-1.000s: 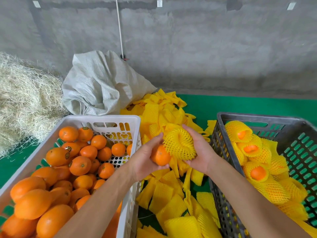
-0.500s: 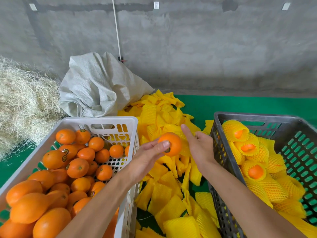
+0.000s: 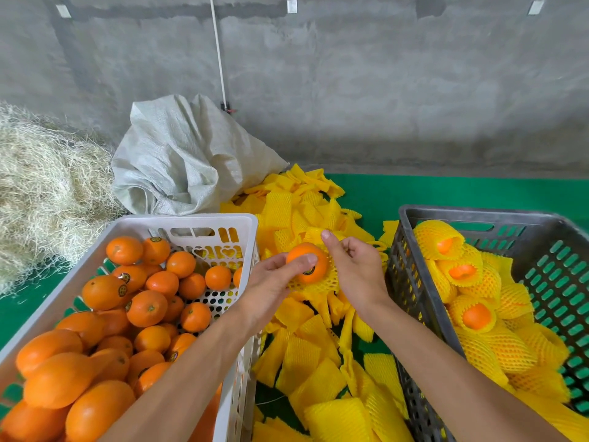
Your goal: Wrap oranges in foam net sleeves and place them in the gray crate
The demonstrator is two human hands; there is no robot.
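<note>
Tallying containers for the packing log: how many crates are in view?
2: a white crate of bare oranges at left, a gray crate holding sleeved oranges at right.

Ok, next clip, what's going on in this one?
A person is sleeving oranges. The left hand holds an orange while the right hand works a yellow foam net sleeve around its lower part; the top is bare. Unwrapped oranges fill the white crate; wrapped ones lie in the gray crate.
</note>
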